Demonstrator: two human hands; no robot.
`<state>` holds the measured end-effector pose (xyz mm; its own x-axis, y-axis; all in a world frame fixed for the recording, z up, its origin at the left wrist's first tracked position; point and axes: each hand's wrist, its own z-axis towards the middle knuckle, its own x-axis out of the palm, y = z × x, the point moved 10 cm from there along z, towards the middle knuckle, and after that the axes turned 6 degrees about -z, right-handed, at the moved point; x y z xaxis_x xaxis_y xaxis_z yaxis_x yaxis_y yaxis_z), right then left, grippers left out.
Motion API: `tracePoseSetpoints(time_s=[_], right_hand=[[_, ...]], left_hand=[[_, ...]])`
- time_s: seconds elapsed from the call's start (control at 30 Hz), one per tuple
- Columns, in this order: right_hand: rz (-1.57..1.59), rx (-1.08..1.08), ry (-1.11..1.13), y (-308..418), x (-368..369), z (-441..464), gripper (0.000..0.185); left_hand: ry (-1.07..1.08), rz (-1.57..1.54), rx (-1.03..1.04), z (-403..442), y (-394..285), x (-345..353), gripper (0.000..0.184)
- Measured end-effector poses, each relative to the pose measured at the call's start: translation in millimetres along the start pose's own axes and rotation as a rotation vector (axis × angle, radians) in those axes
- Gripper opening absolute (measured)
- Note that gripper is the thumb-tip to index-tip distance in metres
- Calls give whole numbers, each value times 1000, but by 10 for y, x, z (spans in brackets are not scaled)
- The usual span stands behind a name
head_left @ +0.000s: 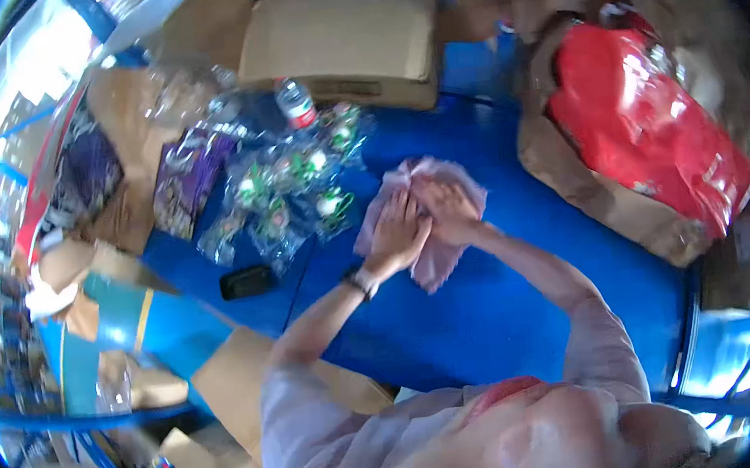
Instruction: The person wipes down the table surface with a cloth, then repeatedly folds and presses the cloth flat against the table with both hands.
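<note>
A crumpled light-pink piece (434, 272) with a wavy edge, cloth or thin plastic I cannot tell, lies on the blue tabletop (494, 322). My left hand (400, 231), with a dark band on its wrist, rests on its left half, fingers stretched out. Beside it my right hand (447, 208) lies flat on the right half, slightly blurred and with fingers extended. The two hands meet or nearly meet over the middle. Whatever may be under the pink piece is hidden.
Left of my hands lie several clear-bagged green-and-white items (275, 194), a bottle with a red label (295, 103), purple packages (186, 176) and a black tray (248, 282). A cardboard box (341, 37) stands behind. At right, a carton holds red plastic packaging (636, 106).
</note>
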<state>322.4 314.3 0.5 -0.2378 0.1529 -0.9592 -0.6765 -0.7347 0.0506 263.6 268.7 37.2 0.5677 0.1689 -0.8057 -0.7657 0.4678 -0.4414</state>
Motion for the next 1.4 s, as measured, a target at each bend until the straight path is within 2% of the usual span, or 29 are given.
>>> tracePoseSetpoints(time_s=[0.03,0.13,0.17,0.23,0.43,0.6,0.67,0.73,0.8,0.83,0.9,0.93,1.0,1.07,1.17,1.27,1.33,1.4], right_hand=[[-70,-36,-69,-141,77,167,62],[-9,31,112,-577,152,701,59],[-3,15,117,-681,219,824,59],[14,-14,-14,-867,257,1030,58],[-3,-49,-53,-938,53,1286,59],[37,50,-14,-917,135,1147,60],[-64,109,-55,-814,111,952,60],[-168,192,-85,-748,119,624,61],[-211,148,-102,-479,-10,319,62],[-211,166,-92,-355,-77,114,62],[-165,93,-105,62,-299,-280,64],[-157,75,-89,258,-423,-488,64],[-144,66,-77,564,-699,-895,65],[-60,141,27,695,-846,-1260,63],[12,200,21,697,-1034,-1663,63],[56,447,3,401,-1109,-2143,61],[12,525,-8,263,-1186,-2495,60],[-145,694,-51,57,-1318,-2944,59]], left_hand=[[-97,57,-16,152,102,-53,55],[-368,295,63,514,364,4,58],[-371,302,48,623,430,37,58],[-457,234,-103,790,647,-23,58],[-431,160,-226,1061,845,-42,59],[-516,246,-148,939,791,-37,56],[-515,216,-60,803,624,-75,55],[-498,168,36,598,389,-40,53],[-235,280,44,405,252,188,53],[-221,267,52,207,94,88,53],[-141,527,364,-246,-607,-48,54],[-111,278,205,-384,-610,-23,55],[-68,35,50,-679,-797,35,56],[-63,-58,17,-871,-1186,-71,48],[-15,-83,61,-921,-1512,149,51],[74,-111,243,-837,-1920,440,54],[131,-163,307,-742,-2156,715,56],[180,-272,468,-693,-2518,1023,57]])
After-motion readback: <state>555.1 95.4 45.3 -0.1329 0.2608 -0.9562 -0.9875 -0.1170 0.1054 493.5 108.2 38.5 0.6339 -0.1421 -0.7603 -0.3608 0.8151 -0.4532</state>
